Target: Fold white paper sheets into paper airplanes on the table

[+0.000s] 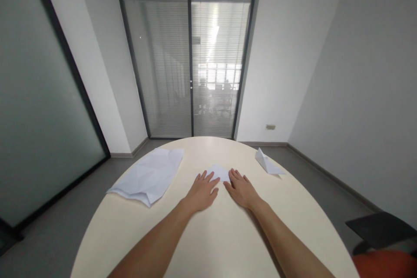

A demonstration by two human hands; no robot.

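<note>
- Bare forearms (146,243) are seen nearest the camera, stretched across a round, cream-coloured tabletop (224,247).
- Between the fingertips, near the table's far middle, a small, white, pointed piece of paper (217,171) is laid flat, its sides partly covered.
- By the left hand (201,192), placed palm down with fingers spread wide, the paper's left side is met; nothing is seen gripped.
- By the right hand (241,189), also palm down but with fingers closer together and thumb set apart, the right side is met; whether the paper is actually pressed there cannot be told.
- If layers are stacked in that small paper, which cannot be made out, they could be slid out of line by uneven pressure from the two hands.
- Its thin edge could be wrinkled or torn, should the hands be drawn apart while pressed down.
- On the left, a large, creased, white paper sheet (154,173) is spread close to the table's edge; it could be dragged or pushed off by an outward sweep of the left forearm.
- At the right edge, a folded, white paper piece with a raised tip (267,165) is perched; being light, it could be tipped over the rim by a knock or a draught.
</note>
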